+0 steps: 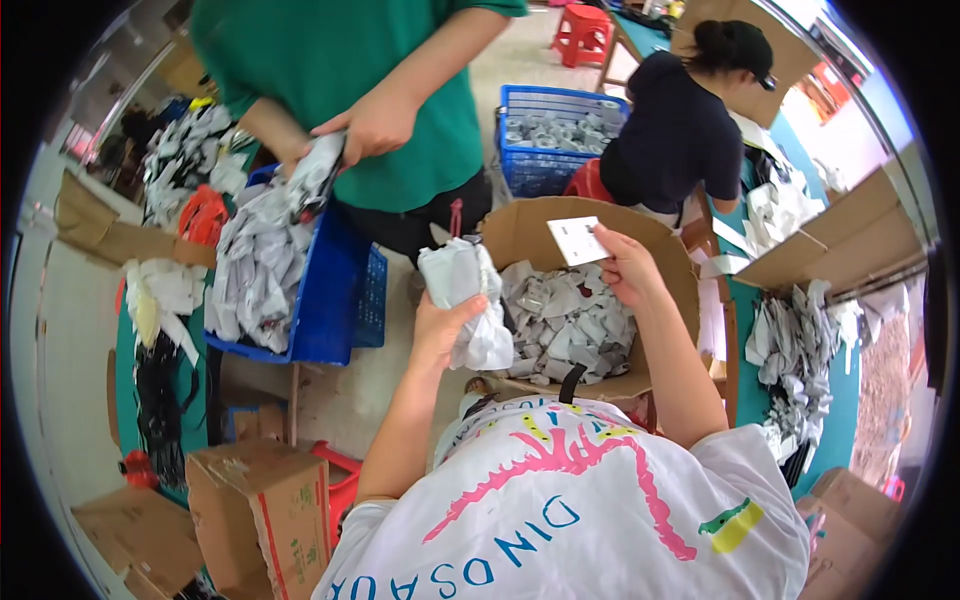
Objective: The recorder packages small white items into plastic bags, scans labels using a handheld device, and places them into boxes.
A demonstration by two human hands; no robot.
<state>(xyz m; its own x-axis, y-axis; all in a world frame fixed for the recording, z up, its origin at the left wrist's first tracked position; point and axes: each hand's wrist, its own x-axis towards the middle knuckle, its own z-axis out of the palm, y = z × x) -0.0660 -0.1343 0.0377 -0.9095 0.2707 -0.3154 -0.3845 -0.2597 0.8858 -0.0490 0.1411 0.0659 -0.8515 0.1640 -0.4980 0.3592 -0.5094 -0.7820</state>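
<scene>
Right-hand desk: green top, heaped with grey-white crumpled pieces. Co-worker in green shirt stands ahead and left, both hands on a grey-white packet above the blue crate. Co-worker in dark top, farther back and right, head bent toward a desk. Open cardboard carton directly ahead of the wearer; walls upright, many pale crumpled pieces lying inside. Blue crate, left of carton, well apart from it, filled with similar pale packets. Blue basket behind carton, also loaded.

White bundle: raised, roughly upright, at the carton's left edge. Left hand grips it from the lower left; thumb across the near face, fingers closed around it, partly hidden behind. Right hand is held above the carton's right half, fingers pinching one corner of the white card. White card: flat, small dark marks on the visible face, held over the carton's far part, apart from the bundle.
</scene>
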